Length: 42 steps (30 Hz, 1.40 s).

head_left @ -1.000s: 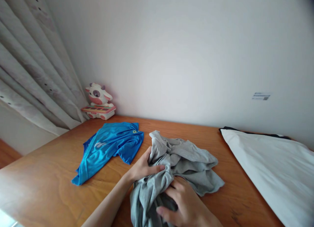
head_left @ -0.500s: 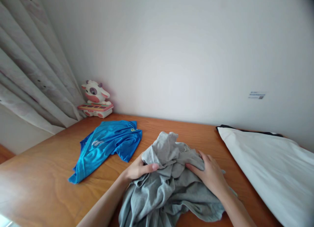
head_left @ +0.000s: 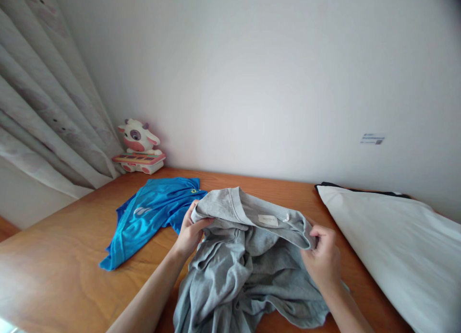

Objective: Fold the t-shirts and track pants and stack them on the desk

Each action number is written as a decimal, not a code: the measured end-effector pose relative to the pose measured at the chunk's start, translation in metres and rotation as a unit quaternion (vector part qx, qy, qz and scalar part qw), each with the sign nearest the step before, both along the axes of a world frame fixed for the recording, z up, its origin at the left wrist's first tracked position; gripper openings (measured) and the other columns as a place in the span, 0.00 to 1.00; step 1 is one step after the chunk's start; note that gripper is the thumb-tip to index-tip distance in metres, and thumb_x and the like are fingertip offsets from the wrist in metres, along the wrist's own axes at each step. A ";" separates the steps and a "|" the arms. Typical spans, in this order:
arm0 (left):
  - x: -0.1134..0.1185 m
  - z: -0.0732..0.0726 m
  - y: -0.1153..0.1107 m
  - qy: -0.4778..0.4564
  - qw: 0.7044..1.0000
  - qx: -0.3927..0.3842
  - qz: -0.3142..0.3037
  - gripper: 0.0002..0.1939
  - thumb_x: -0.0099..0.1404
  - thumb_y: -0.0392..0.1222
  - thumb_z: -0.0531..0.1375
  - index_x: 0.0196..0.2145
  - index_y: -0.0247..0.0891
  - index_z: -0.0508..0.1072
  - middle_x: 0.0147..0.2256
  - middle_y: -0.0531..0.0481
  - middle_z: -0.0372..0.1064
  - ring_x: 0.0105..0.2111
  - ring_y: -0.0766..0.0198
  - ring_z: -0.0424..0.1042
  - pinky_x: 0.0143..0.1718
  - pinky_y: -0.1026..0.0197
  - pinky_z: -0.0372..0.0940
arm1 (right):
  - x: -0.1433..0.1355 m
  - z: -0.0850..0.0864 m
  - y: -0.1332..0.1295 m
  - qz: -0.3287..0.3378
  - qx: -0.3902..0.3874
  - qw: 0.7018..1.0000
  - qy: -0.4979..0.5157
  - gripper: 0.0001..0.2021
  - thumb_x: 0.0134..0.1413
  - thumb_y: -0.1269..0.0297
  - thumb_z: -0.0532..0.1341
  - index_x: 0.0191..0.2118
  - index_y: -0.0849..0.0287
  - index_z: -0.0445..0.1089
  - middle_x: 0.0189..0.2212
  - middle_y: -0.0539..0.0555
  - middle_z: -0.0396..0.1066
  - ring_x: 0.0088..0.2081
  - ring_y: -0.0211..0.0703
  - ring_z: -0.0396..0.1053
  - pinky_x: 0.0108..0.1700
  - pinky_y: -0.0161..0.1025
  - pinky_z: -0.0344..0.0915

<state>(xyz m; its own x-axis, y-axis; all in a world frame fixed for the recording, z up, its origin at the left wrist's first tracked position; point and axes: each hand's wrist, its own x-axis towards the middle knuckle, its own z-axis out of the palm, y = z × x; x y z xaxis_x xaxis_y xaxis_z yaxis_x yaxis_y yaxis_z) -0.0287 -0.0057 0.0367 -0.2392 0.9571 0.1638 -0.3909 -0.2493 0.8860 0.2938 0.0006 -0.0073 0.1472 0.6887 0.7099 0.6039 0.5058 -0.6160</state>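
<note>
A grey shirt (head_left: 230, 270) lies bunched on the wooden surface in front of me, its neckline raised and stretched sideways. My left hand (head_left: 191, 230) grips the fabric at the left of the collar, thumb on top. At the right end of the neckline, my right hand (head_left: 322, 254) has its fingers closed on the collar edge. A white label (head_left: 268, 220) shows inside the neck opening. Just beyond my left hand lies a blue shirt (head_left: 154, 213) with a white logo. The lower part of the grey shirt runs out of view at the bottom.
A cow toy with a small keyboard (head_left: 139, 148) stands in the back left corner beside a pale curtain (head_left: 46, 102). White fabric with a black edge (head_left: 389, 237) covers the right side of the wooden surface (head_left: 72, 256). The wall (head_left: 252, 83) bounds the back.
My hands have moved apart and spread the grey shirt's neckline, which was crumpled before. The collar and its label now show. The blue shirt has stayed in place.
</note>
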 end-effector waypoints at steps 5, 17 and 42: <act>-0.006 -0.005 0.010 -0.014 0.997 0.004 0.072 0.16 0.44 0.33 0.68 0.26 0.40 0.63 0.25 0.60 0.68 0.27 0.67 0.69 0.30 0.66 0.63 | 0.005 -0.003 0.005 -0.023 -0.030 0.999 0.009 0.19 0.52 0.57 0.63 0.48 0.54 0.62 0.42 0.61 0.76 0.42 0.54 0.75 0.43 0.47 0.70; -0.009 -0.010 0.017 0.019 0.997 -0.040 0.069 0.12 0.49 0.41 0.63 0.32 0.40 0.68 0.28 0.56 0.70 0.33 0.60 0.73 0.34 0.62 0.66 | 0.013 -0.001 0.002 0.117 -0.145 0.978 -0.090 0.19 0.53 0.59 0.61 0.51 0.55 0.64 0.48 0.59 0.74 0.48 0.52 0.74 0.49 0.47 0.70; 0.024 0.037 0.013 0.570 0.807 0.156 -0.016 0.14 0.60 0.33 0.58 0.44 0.42 0.74 0.53 0.43 0.69 0.55 0.51 0.68 0.57 0.54 0.63 | 0.088 0.082 -0.053 0.045 -0.198 0.978 -0.044 0.09 0.49 0.58 0.61 0.36 0.53 0.74 0.40 0.58 0.78 0.43 0.55 0.76 0.44 0.42 0.72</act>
<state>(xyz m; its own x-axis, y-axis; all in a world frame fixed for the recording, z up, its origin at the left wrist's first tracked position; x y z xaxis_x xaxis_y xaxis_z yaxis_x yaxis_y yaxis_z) -0.0045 0.0076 0.0741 0.2601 0.8296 0.4941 0.6227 -0.5352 0.5708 0.3814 -0.0521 0.0743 0.0239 0.9196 0.3921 0.6271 0.2916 -0.7223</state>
